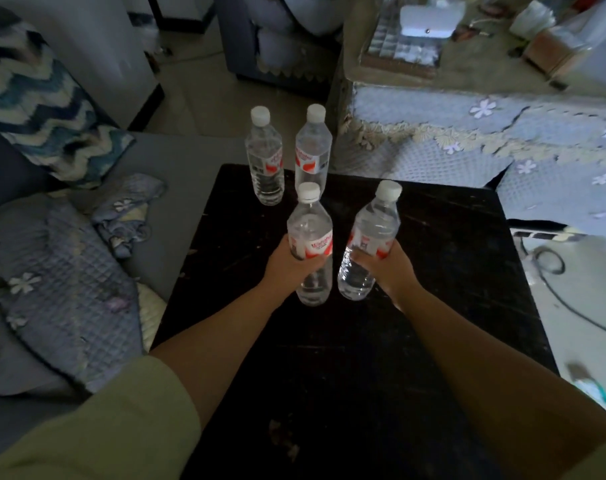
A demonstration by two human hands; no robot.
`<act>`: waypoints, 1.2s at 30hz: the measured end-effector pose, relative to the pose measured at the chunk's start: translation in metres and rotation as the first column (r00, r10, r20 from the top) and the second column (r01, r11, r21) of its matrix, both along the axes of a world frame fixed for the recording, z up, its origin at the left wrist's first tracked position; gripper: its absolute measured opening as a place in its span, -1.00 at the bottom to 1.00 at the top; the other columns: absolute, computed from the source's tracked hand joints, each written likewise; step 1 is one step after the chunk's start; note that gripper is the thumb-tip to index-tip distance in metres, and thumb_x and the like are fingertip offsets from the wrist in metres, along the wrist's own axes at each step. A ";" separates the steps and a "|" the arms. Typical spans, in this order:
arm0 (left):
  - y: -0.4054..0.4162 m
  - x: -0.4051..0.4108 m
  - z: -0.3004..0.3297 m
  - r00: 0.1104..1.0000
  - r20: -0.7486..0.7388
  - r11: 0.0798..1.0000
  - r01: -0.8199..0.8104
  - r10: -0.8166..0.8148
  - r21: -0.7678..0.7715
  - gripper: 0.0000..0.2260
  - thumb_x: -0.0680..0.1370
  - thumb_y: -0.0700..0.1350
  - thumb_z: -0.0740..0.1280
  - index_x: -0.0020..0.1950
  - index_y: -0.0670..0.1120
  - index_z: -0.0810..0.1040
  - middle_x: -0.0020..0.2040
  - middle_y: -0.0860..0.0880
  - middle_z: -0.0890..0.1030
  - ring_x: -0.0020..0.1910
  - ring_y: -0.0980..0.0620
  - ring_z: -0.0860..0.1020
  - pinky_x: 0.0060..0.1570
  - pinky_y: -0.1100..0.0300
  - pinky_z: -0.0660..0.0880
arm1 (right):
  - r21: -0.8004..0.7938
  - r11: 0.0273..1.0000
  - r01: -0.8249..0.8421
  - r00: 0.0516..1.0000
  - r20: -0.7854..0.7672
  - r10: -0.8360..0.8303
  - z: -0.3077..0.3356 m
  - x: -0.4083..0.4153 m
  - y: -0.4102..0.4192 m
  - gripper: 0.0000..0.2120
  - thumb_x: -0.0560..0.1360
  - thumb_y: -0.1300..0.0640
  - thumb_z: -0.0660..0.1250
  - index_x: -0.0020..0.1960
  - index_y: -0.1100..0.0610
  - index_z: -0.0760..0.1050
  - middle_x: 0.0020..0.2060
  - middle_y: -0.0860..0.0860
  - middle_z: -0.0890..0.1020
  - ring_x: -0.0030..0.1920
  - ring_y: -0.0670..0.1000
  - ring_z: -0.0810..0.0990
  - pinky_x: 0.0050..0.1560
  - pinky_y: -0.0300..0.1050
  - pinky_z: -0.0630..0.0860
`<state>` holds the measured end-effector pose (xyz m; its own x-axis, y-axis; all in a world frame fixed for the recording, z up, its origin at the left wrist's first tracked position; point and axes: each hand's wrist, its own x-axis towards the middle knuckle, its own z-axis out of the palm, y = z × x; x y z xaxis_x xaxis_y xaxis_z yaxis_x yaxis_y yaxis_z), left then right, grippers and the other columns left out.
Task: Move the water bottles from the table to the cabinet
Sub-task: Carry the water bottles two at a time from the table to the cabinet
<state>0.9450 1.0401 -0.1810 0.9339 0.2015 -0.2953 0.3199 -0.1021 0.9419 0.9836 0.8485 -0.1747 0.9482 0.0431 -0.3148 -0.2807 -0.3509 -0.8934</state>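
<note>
Bottles stand four in all over the black table (433,271), which serves as the landmark. Nearest, at the table's middle, the left hand (291,263) curls round the left bottle (310,237) at its red-and-white label, and the right hand (386,268) curls round the right bottle (370,244) the same way. Both bottles are upright, close beside each other but apart; whether their bases touch the tabletop cannot be told. Green sleeves (121,420) cover the upper arms.

At the table's far edge two more bottles stand untouched: the far-left bottle (265,157) and the far-right bottle (313,147), just beside each other, white caps on.

The tabletop is dark, scuffed and scratched, with bare surface to the right of the hands and near the person.

Left of the table lies a grey sofa (176,157) with a quilted blanket (69,289) and a zigzag cushion (41,109). Right of it, a floral cloth (502,140) drapes over furniture, and a cable (564,299) loops on the pale floor. Beyond the far edge, open tiled floor (197,98) leads toward a dark armchair (277,46).
</note>
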 end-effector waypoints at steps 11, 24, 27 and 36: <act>-0.095 -0.074 0.033 0.992 -0.015 0.989 0.127 -0.126 0.072 -0.49 0.38 -0.12 0.54 0.25 0.05 0.40 0.10 0.05 0.60 0.06 0.08 0.59 0.06 0.16 0.52 | 0.056 0.910 0.412 0.911 -0.058 -0.409 0.002 -0.116 -0.081 -0.49 0.33 -0.02 0.53 0.20 0.00 0.42 -0.03 -0.05 0.63 -0.03 0.00 0.64 0.03 0.04 0.60; -0.332 -0.159 0.076 0.874 0.096 0.879 0.471 -0.476 0.076 -0.47 0.33 -0.07 0.54 0.25 0.04 0.43 0.05 0.08 0.62 0.02 0.08 0.62 0.06 0.08 0.56 | -0.076 0.734 0.675 0.737 0.117 -0.665 0.062 -0.259 -0.290 -0.35 0.23 -0.13 0.51 0.25 0.03 0.45 0.05 0.05 0.61 0.01 0.07 0.61 0.11 0.08 0.58; -0.385 -0.195 0.079 0.842 0.100 0.848 0.527 -0.530 0.052 -0.48 0.33 -0.06 0.54 0.23 0.02 0.45 0.05 0.06 0.64 0.01 0.07 0.62 0.02 0.14 0.56 | -0.063 0.670 0.739 0.672 0.125 -0.730 0.071 -0.309 -0.334 -0.42 0.32 -0.01 0.53 0.26 0.09 0.42 0.04 0.02 0.61 0.00 0.04 0.60 0.04 -0.05 0.55; -0.541 -0.306 0.087 0.621 0.119 0.632 0.764 -0.775 0.132 -0.50 0.30 0.02 0.51 0.20 0.05 0.47 0.06 0.07 0.63 0.03 0.03 0.60 0.05 0.15 0.52 | -0.039 0.342 0.939 0.344 0.121 -0.931 0.075 -0.469 -0.444 -0.45 0.31 -0.02 0.53 0.23 0.06 0.46 0.01 -0.01 0.61 -0.03 0.03 0.60 -0.06 -0.11 0.48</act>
